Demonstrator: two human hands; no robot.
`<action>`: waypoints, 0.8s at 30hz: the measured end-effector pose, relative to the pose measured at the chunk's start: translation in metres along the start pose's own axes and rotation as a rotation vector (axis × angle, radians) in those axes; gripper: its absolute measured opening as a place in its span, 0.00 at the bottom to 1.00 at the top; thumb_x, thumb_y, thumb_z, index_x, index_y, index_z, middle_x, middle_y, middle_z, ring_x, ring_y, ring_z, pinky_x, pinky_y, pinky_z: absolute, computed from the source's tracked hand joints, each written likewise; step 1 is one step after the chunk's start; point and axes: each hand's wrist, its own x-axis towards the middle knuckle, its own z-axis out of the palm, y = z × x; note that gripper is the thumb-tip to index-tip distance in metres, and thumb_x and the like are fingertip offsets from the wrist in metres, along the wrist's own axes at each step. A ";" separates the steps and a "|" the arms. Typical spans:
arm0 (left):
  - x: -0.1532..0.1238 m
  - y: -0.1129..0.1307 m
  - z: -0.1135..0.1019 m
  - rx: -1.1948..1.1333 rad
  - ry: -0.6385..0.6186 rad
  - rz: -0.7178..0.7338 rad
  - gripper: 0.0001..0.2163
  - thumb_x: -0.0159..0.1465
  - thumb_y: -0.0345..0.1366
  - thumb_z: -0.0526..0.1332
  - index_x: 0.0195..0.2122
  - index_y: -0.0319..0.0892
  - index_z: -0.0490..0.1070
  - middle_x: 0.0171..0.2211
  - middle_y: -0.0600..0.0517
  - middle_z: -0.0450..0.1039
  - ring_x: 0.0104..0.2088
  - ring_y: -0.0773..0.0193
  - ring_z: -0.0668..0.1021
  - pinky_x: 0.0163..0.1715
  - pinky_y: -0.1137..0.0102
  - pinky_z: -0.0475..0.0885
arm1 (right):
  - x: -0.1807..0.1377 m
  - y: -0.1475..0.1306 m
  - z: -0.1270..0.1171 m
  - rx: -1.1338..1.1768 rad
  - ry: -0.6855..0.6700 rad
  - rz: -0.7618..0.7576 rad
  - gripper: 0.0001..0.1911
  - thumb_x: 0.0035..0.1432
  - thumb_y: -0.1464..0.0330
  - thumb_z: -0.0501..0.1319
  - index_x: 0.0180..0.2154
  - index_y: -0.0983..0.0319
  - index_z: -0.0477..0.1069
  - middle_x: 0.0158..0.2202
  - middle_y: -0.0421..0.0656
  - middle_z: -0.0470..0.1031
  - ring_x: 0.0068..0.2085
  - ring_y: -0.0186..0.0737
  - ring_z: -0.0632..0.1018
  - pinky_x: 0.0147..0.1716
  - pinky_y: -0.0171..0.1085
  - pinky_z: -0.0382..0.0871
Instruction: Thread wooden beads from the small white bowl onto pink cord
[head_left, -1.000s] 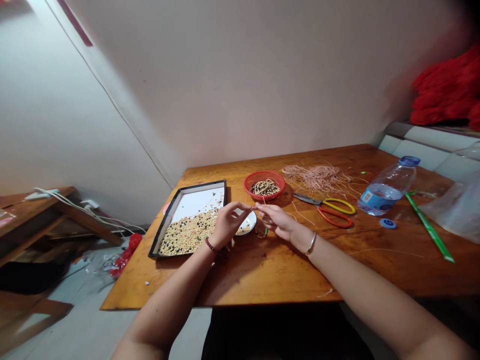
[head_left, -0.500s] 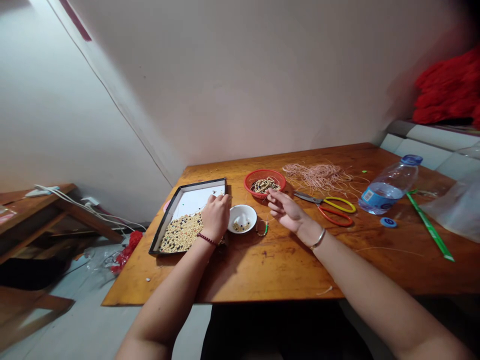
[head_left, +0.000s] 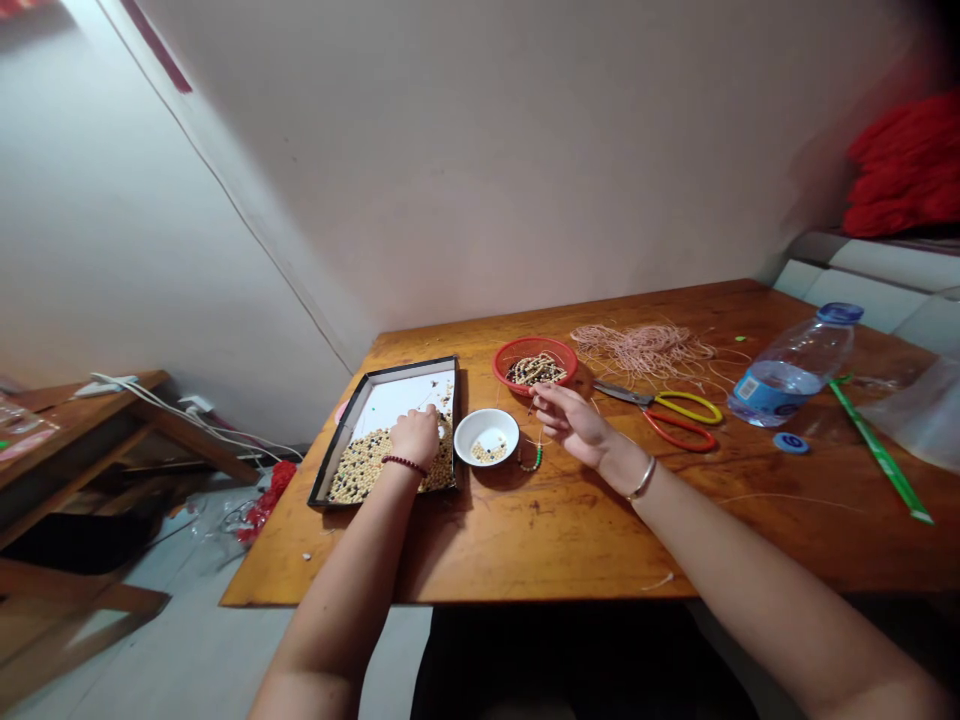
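Two hands working over the table [head_left: 570, 540] here, and the left hand [head_left: 415, 437] is down in the black tray [head_left: 390, 372], palm lowered, its back hiding the fingertips, so no telling whether they've closed on the beads [head_left: 360, 470] or are only touching them. Right hand [head_left: 574, 425] is up beside the red basket [head_left: 535, 342], forearm angled in, fingers [head_left: 551, 398] curled and pinched together on something too thin to make out. That basket's loaded with beads [head_left: 536, 371], the white dish [head_left: 469, 425] holds a small scatter of beads [head_left: 489, 452], and a short strand with green beads [head_left: 531, 462] lies just beside it. Scissors [head_left: 656, 405] and pink cord [head_left: 641, 350] sit further right, past that hand.
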 end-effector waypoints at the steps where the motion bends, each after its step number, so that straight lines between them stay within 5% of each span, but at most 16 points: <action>1: 0.001 -0.002 0.001 -0.006 -0.022 0.014 0.17 0.62 0.27 0.49 0.50 0.39 0.69 0.41 0.38 0.75 0.41 0.50 0.77 0.36 0.64 0.71 | 0.000 0.000 0.000 -0.004 0.005 0.006 0.14 0.47 0.62 0.69 0.30 0.63 0.69 0.22 0.32 0.59 0.18 0.22 0.49 0.15 0.28 0.38; 16: 0.011 -0.014 -0.007 -0.057 -0.021 -0.080 0.12 0.58 0.29 0.56 0.37 0.41 0.78 0.39 0.39 0.78 0.42 0.49 0.79 0.37 0.64 0.71 | 0.000 0.010 0.001 -0.050 0.005 0.051 0.14 0.47 0.62 0.69 0.32 0.63 0.70 0.21 0.32 0.59 0.18 0.23 0.51 0.17 0.30 0.40; 24: 0.013 -0.014 -0.001 -0.057 -0.003 -0.065 0.13 0.59 0.30 0.55 0.38 0.41 0.79 0.40 0.38 0.78 0.42 0.49 0.79 0.38 0.63 0.71 | 0.000 0.018 0.004 -0.100 0.005 0.061 0.16 0.45 0.61 0.70 0.30 0.62 0.67 0.20 0.32 0.56 0.19 0.24 0.51 0.17 0.30 0.39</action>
